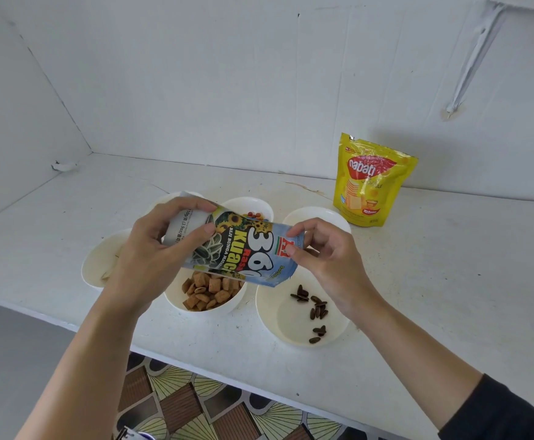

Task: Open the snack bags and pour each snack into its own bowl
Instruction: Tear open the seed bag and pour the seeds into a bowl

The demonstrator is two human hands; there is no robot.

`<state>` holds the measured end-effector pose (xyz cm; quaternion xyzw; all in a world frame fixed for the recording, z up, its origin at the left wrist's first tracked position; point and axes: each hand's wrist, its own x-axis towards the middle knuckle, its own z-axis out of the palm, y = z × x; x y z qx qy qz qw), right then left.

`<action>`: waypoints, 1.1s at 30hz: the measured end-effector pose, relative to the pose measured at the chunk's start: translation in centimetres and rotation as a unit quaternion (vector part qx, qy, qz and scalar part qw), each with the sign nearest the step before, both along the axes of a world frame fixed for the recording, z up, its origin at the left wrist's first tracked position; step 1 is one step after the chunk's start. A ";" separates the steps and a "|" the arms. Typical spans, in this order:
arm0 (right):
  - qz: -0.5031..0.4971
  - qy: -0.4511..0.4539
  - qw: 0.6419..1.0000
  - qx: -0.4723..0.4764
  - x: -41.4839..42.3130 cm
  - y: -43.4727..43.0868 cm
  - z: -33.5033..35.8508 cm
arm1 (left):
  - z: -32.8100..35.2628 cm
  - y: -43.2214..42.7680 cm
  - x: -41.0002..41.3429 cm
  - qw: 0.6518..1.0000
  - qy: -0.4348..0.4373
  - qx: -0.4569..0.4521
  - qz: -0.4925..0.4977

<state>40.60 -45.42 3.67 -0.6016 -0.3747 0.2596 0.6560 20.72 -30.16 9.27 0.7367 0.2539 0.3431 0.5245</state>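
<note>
Both hands grasp the seed bag: left hand clenched round its closed end, right hand pinching the mouth corner. Bag lies tilted, mouth down toward the right, over the seed bowl just below the right hand. Few seeds in so far. Risks: mouth hangs near the bowl's left rim, so a quick tip could throw seeds onto the counter or into the cracker bowl directly under the grip. Pinch may choke the opening, then dump all at once. Nabati bag stands well behind, looks unopened.
</note>
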 end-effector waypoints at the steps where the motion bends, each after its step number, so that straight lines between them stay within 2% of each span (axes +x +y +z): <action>1: -0.001 0.000 1.000 -0.003 -0.1 0.0 -0.2 | 0.0 0.1 0.1 1.000 0.009 0.010 0.001; 9: -0.002 -0.005 0.999 -0.045 -0.1 -0.1 -1.7 | -1.3 -0.1 0.4 0.999 0.024 -0.030 0.002; 21: 0.002 -0.040 0.999 0.020 0.6 0.9 1.1 | 0.2 0.3 0.5 0.998 -0.048 -0.048 -0.014; 33: -0.006 -0.032 0.999 -0.029 0.1 0.4 -0.7 | -1.1 0.3 0.6 0.998 0.004 -0.056 -0.006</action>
